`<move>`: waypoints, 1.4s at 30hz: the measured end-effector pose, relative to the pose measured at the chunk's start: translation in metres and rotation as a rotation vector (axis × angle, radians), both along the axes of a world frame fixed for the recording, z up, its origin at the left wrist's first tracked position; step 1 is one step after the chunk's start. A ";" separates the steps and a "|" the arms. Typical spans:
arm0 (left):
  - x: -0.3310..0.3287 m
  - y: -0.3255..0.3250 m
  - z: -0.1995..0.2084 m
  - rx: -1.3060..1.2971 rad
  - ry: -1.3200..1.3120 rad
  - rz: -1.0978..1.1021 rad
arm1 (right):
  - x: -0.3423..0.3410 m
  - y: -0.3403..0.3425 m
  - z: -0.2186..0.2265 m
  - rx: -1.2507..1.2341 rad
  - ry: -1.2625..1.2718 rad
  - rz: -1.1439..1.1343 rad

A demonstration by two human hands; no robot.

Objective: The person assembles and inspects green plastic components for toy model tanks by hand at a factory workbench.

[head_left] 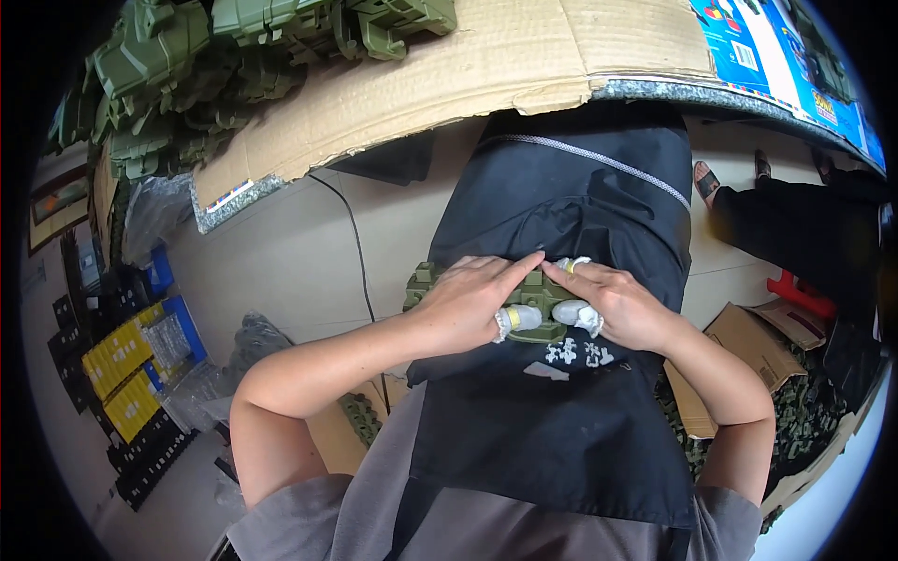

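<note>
An olive-green moulded plastic toy part [535,292] lies over my lap, on the black apron [552,411]. My left hand [472,294] grips it from the left, fingers laid over its far side and thumb along its near face. From the right, my right hand [613,304] holds the same part, its thumb pressed near the middle. Both thumbs wear pale finger covers, and so does one right finger. The fingertips of the two hands nearly meet at the part's far edge. Its underside is hidden.
Ahead stands a table covered with cardboard [505,56], with green plastic parts [159,56] piled at its left. Cardboard boxes [748,346] of small green pieces stand on the right. Yellow and black items [122,374] sit on the left floor. Another person's dark-clothed legs [786,220] show at right.
</note>
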State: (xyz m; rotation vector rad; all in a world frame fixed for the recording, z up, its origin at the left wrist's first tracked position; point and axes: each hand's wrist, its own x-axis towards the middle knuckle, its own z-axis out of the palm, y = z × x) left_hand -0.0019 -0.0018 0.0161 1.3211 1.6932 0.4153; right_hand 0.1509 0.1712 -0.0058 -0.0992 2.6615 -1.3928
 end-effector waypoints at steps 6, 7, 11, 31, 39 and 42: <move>0.004 -0.001 -0.011 0.024 0.037 0.064 | -0.001 -0.011 -0.008 -0.136 -0.262 -0.051; 0.004 -0.002 -0.013 0.048 0.031 0.093 | -0.001 -0.014 -0.012 -0.186 -0.277 -0.089; 0.005 0.000 -0.010 0.000 0.055 0.047 | 0.003 -0.018 -0.022 -0.249 -0.251 -0.136; -0.004 0.005 -0.002 -0.084 0.112 -0.065 | -0.004 -0.014 -0.023 -0.323 -0.298 -0.148; -0.033 -0.058 -0.011 0.072 -0.587 0.650 | 0.005 0.017 -0.006 -0.119 -0.200 -0.145; -0.028 -0.059 0.000 0.072 -0.444 0.720 | -0.031 0.023 0.039 0.040 -0.044 -0.278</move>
